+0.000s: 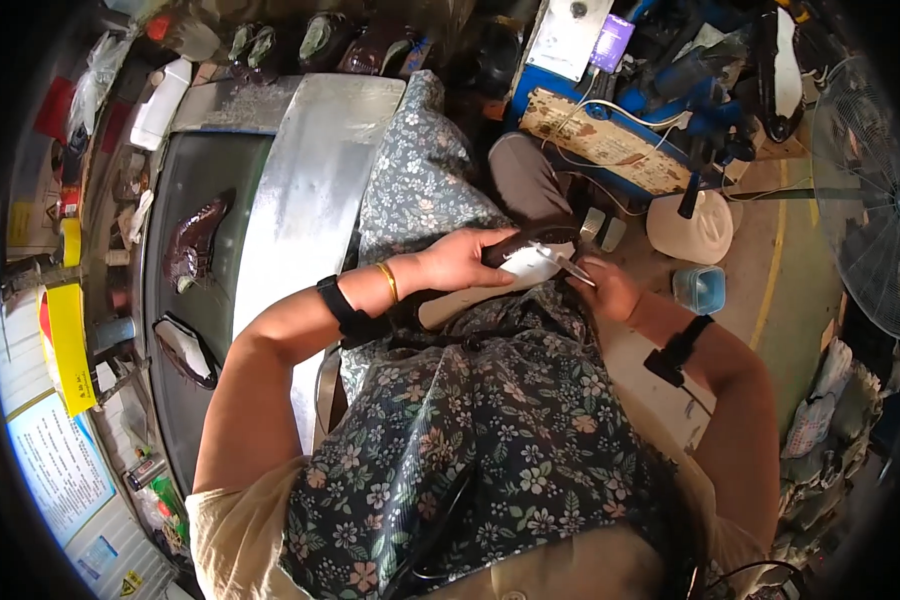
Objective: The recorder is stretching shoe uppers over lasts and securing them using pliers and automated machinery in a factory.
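Across my lap lies a dark shoe (468, 299) turned bottom up, its pale underside showing. My left hand (452, 262) is closed around the shoe's side, the thumb near the far end. In my right hand (610, 288) I grip a slim metal tool (572, 267) that looks like a small blade. Its tip meets or hovers just over the white part of the underside; I cannot tell which. A floral apron (470, 430) covers my lap under the shoe.
Left of me runs a dark conveyor belt (195, 290) with a metal edge plate (315, 180); a glossy shoe (196, 243) and an upturned one (184, 350) lie on it. At right stand a white jug (692, 224), a blue tub (699, 290) and a wire-caged fan (865, 200).
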Action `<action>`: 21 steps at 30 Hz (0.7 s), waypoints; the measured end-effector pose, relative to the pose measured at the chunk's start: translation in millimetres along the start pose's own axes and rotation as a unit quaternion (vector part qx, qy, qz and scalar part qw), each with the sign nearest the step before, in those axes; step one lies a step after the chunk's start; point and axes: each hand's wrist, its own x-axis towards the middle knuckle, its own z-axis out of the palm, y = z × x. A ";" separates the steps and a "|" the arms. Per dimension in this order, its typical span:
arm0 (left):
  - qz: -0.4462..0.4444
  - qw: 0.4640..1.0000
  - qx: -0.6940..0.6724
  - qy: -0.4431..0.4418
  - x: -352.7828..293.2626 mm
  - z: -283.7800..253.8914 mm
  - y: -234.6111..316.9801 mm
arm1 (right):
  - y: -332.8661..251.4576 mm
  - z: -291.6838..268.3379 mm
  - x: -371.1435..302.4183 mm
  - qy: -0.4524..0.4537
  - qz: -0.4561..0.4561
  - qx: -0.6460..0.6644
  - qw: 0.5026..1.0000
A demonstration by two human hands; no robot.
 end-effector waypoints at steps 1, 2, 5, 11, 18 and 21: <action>0.027 0.999 -0.035 -0.023 3.5 0.0 1.5 | 5.4 5.6 -3.6 0.027 -0.011 -0.025 0.999; 0.027 0.998 -0.057 -0.021 6.1 1.9 3.8 | 10.0 9.4 -5.6 0.062 -0.021 -0.064 0.996; -0.067 0.989 -0.111 -0.076 18.4 1.1 15.1 | 9.6 22.2 -6.2 0.100 0.006 -0.063 0.993; -0.256 0.934 -0.235 -0.084 38.2 -1.6 27.3 | -41.6 16.5 -30.3 0.024 0.104 -0.168 0.980; -0.158 0.981 0.113 -0.014 31.3 7.8 32.1 | -126.0 -47.5 -33.2 -0.036 0.282 0.145 0.948; -0.125 0.985 0.100 -0.057 24.1 1.6 30.8 | -125.6 -30.8 -2.0 0.014 0.233 0.116 0.965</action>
